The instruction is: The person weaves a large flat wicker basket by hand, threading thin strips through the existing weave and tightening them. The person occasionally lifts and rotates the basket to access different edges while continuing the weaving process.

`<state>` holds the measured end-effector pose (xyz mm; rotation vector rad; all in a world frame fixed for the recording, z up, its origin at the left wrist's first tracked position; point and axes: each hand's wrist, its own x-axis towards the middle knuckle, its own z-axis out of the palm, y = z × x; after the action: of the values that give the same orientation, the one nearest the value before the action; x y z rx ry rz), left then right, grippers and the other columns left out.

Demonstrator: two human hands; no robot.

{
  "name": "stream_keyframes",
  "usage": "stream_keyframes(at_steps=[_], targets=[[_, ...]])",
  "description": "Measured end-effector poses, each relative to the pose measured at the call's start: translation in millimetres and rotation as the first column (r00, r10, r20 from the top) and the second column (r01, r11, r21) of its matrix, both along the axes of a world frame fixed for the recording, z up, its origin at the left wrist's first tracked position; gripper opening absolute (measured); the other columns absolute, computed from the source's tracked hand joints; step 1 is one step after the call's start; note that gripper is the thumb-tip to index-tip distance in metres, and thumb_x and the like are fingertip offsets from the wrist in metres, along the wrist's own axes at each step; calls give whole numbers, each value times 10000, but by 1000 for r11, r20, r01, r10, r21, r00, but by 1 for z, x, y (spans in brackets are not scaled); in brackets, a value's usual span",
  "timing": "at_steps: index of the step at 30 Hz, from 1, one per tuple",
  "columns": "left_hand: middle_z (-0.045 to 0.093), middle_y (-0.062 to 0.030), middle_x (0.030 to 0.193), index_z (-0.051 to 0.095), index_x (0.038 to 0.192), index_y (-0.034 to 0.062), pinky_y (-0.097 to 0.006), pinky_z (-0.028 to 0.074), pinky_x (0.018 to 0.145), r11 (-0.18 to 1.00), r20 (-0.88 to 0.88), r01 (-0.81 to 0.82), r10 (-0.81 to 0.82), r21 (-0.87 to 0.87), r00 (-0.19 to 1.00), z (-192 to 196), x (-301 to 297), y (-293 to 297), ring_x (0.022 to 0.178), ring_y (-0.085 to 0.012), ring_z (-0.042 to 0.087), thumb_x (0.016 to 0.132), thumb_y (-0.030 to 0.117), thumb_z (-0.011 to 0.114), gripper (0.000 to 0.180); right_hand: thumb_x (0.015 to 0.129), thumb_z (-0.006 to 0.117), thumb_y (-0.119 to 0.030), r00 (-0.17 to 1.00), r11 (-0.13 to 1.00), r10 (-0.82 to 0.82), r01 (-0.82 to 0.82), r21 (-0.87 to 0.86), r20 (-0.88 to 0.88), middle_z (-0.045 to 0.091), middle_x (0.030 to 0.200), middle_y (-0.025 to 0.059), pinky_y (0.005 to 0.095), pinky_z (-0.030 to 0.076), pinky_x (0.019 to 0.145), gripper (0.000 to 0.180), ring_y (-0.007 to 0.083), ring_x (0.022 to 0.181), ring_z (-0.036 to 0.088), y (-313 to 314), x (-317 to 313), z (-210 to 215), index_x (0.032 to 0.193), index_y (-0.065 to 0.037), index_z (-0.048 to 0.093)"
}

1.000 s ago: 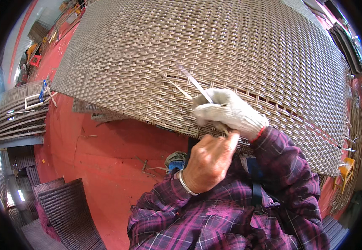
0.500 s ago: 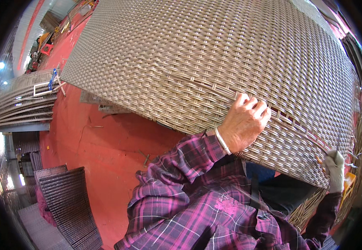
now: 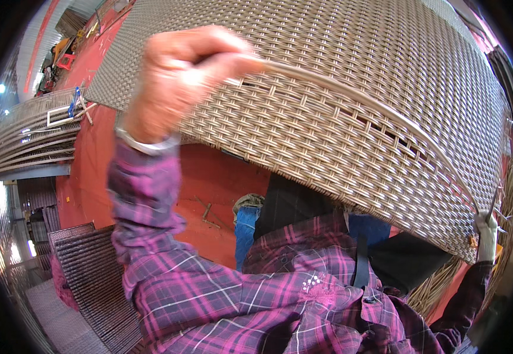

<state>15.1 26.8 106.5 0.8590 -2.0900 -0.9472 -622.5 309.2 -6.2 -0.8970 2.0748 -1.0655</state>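
Observation:
My bare left hand [image 3: 180,82], a little blurred, pinches one end of a brownish-grey wicker strand [image 3: 380,106] and holds it raised over the woven wicker panel [image 3: 304,35]. The strand curves down to the right, toward my gloved right hand [image 3: 485,236] at the panel's right edge. A thin, dark, pointed tool [image 3: 492,205] sticks up out of that hand's closed fingers. Whether the strand is also in its grip I cannot tell. Below the strand, a narrow dark slit [image 3: 386,131] runs along the weave.
Stacked woven panels [image 3: 29,138] stand at the left, a white frame [image 3: 60,118] at their end. Dark woven pieces [image 3: 94,283] lie at lower left on the red floor [image 3: 206,183]. Bundled strands [image 3: 510,177] are beyond the panel's right edge.
My left hand has moved from the panel's middle up and to the left, lifting the strand away from the weave. My right hand has stayed near the right edge, with its fingers closed.

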Motion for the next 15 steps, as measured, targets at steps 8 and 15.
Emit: stream_keyframes(at_steps=[8,15], targets=[[675,-46,1054,725,1026,145,-391,381,936,751,597,-264,648,-605,474,-58,98,7,979,-204,638,865,71,606,214,882,684,-231,819,792,568,-571,216,78,566,654,-12,222,386,467,216,59,534,517,-150,238,59,807,-31,651],[674,-68,1123,679,1113,65,-401,380,921,894,343,28,143,-448,928,-87,-16,67,1008,-257,613,842,104,640,277,862,685,-194,436,448,884,-893,-40,170,624,651,45,318,479,577,206,112,593,576,-219,389,40,998,-42,714]])
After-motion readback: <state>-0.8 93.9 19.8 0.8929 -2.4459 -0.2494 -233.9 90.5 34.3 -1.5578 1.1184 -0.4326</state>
